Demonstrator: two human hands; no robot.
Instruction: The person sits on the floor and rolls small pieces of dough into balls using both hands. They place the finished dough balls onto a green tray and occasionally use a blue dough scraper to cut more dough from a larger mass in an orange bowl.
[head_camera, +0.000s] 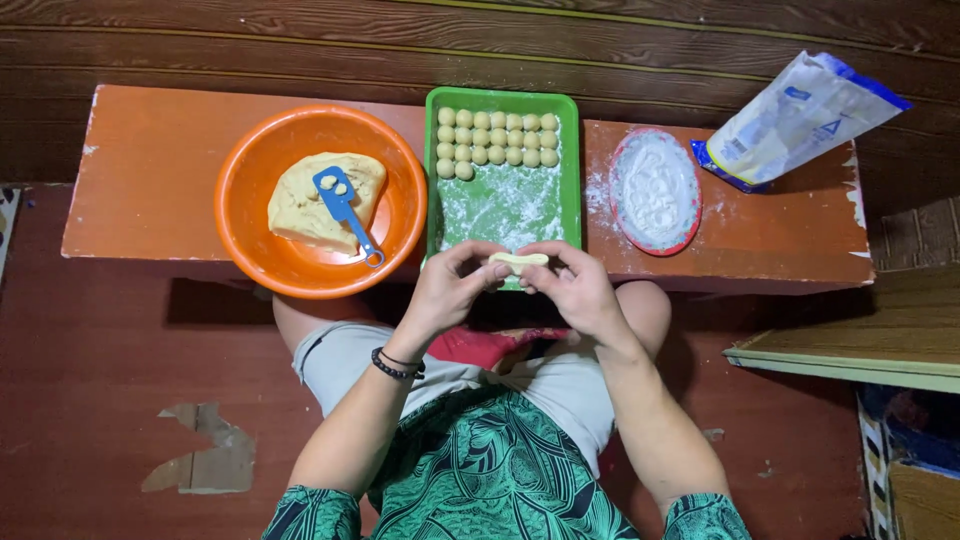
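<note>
Right now a flattened strip of pale dough (519, 261) is pinched between both hands, left hand (452, 285) and right hand (572, 288) closed on its ends, over the green tray's (572, 160) near edge. At twelve o'clock, dough balls (497, 138); at ten, the orange bowl (250, 180). Even, gentle fingertip pressure seems best.

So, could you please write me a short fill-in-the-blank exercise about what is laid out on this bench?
1. Both the left hand and the right hand pinch a pale strip of ____ between them.
2. The round orange plastic bowl holds a dough lump and a ____ plastic scoop.
3. The small dough balls sit in rows on the rectangular ____ tray.
4. The oval red-rimmed plate holds white ____.

Missing words: dough; blue; green; flour
</note>
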